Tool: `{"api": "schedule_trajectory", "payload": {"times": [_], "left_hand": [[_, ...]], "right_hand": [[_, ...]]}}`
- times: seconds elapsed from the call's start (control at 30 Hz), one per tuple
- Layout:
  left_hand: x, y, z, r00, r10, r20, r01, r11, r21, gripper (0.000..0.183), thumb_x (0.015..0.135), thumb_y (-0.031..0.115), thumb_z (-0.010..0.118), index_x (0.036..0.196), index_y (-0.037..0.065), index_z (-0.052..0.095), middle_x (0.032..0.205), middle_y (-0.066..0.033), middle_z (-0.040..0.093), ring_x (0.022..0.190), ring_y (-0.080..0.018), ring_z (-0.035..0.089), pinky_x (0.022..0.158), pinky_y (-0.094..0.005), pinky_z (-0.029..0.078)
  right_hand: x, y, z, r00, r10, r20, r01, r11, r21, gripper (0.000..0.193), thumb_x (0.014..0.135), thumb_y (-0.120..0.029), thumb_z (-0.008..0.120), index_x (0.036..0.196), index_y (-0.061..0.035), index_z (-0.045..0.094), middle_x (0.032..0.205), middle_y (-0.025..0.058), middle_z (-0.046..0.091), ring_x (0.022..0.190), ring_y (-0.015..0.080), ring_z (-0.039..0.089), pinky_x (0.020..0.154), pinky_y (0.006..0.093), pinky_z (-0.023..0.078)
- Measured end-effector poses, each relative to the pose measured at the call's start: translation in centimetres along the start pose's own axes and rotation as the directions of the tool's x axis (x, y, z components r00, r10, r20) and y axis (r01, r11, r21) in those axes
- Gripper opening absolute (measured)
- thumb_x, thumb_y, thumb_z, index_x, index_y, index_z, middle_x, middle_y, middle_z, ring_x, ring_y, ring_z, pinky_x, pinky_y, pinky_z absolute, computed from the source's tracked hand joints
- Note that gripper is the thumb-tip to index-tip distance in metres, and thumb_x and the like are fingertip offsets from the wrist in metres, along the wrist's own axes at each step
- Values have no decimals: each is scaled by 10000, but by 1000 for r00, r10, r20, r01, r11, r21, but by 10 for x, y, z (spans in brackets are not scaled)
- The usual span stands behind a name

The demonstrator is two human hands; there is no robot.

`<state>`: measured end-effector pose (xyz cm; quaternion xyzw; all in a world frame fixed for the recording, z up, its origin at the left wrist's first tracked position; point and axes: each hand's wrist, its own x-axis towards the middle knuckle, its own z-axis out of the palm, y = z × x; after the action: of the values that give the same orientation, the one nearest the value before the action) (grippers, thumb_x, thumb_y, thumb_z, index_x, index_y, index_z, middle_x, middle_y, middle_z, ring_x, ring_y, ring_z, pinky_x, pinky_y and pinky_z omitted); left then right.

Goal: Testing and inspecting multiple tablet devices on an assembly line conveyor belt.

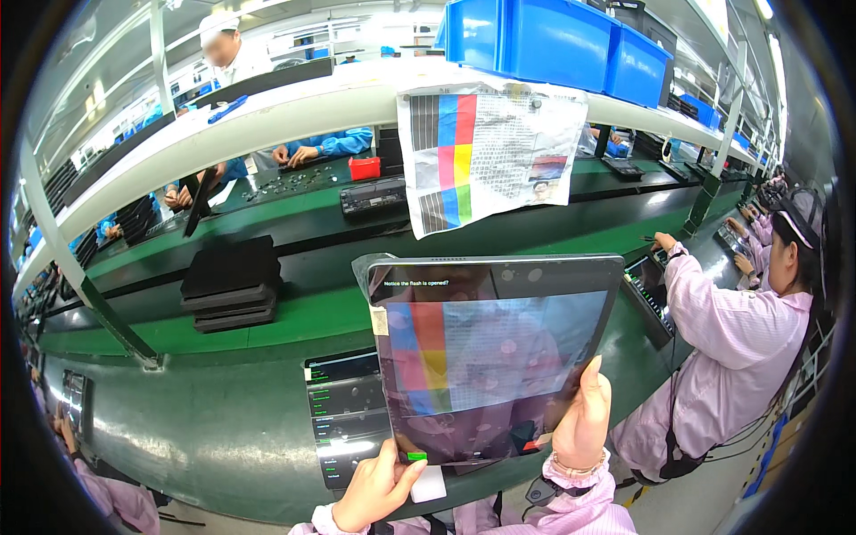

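Observation:
A large dark tablet point(499, 348) is held up in front of me, its screen lit with a camera picture of a colour chart. At its lower left corner my left hand point(374, 486) grips the edge, thumb by a green patch on the screen. My right hand point(581, 415) holds the right edge, thumb at the front and the other fingers hidden behind. Beyond the tablet hangs the printed paper chart point(499, 156) with bars of several colours. Another tablet point(343, 415) with green text lines lies on the green bench, left of the held one and partly covered by it.
A stack of black foam trays point(232, 281) stands at the back left. Blue bins point(553, 45) sit on the white shelf point(357, 94). A co-worker in pink point(731, 321) works at the right with another device point(651, 290). A metal post point(98, 308) rises at left.

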<state>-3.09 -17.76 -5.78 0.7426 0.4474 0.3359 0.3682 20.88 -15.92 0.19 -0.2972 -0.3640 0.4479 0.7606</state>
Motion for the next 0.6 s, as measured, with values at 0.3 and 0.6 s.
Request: {"api": "schedule_trajectory", "payload": {"times": [0.3,0.6], "left_hand": [[-2,0,-1,1000,-1,-3,1,1000,3,342,881,186,593,1014,-63,399,580,-154,577,542,-349,607,470,-378,443],[-2,1,-1,1000,-2,6,2,1000,-4,350,885,177,586,1052,-69,402,572,-146,574,528,-336,605,471,-376,442]], "right_hand": [[0,-5,15,988,24,-155,-36,997,-74,365,962,-306,490,695,-61,536,745,-25,555,691,50,440,649,227,345],[0,-5,13,979,13,-205,-36,993,-109,394,960,-295,500,618,-110,440,667,-65,454,639,35,357,597,229,289]]}}
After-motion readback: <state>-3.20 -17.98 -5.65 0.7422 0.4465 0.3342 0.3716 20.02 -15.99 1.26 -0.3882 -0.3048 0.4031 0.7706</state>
